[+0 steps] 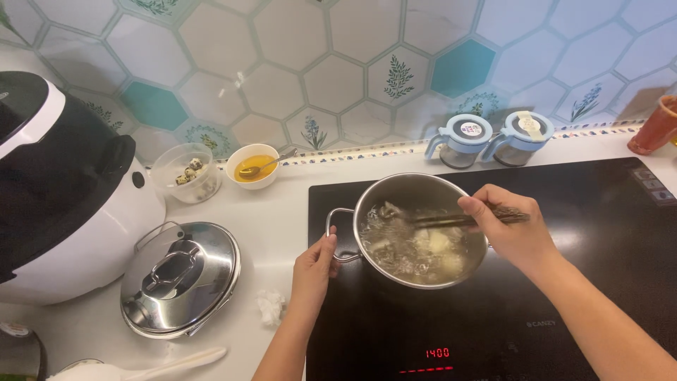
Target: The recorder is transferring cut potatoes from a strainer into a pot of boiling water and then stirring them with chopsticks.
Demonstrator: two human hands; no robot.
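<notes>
Left hand [314, 262] pinches the pot [416, 229] handle at 9 o'clock; pot sits on the cooktop [599, 282]. Right hand [513, 229] closed on chopsticks [451, 220], tips probably submerged. Stir slowly, keep the handle braced.

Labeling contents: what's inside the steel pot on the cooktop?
The steel pot holds bubbling broth with pale chunks and chopstick tips from the right hand. The bottom is hidden.

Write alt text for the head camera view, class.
A right hand stirs a steel pot of simmering food with chopsticks on a black induction hob, the left hand gripping the pot handle. The lid lies on the counter.
</notes>
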